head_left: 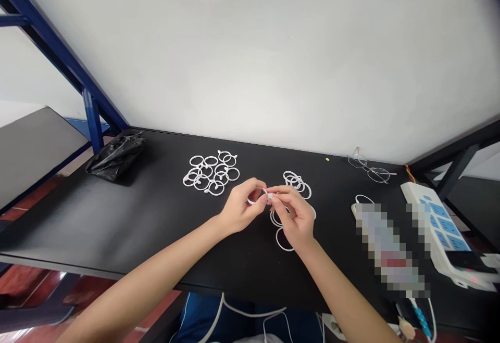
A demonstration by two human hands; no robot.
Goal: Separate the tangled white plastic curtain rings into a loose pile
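Note:
Between the fingers of my left hand (244, 205) is a thin white plastic ring (252, 201), held above the black table. My right hand (295, 215) pinches a small white piece (270, 196) at the ring's right side; whether it is joined to the ring is too small to tell. Left of my hands lies a cluster of white rings (203, 181), several with small knobs on their rims. More white rings (297, 182) lie behind my right hand, and others (284, 240) are partly hidden beneath it.
A crumpled black plastic bag (117, 155) sits at the left of the black table (156, 218). On the right are eyeglasses (367, 167), a blurred-out device (390, 249) with a cable, and a white power strip (437, 228). White cables (250, 313) hang across my lap.

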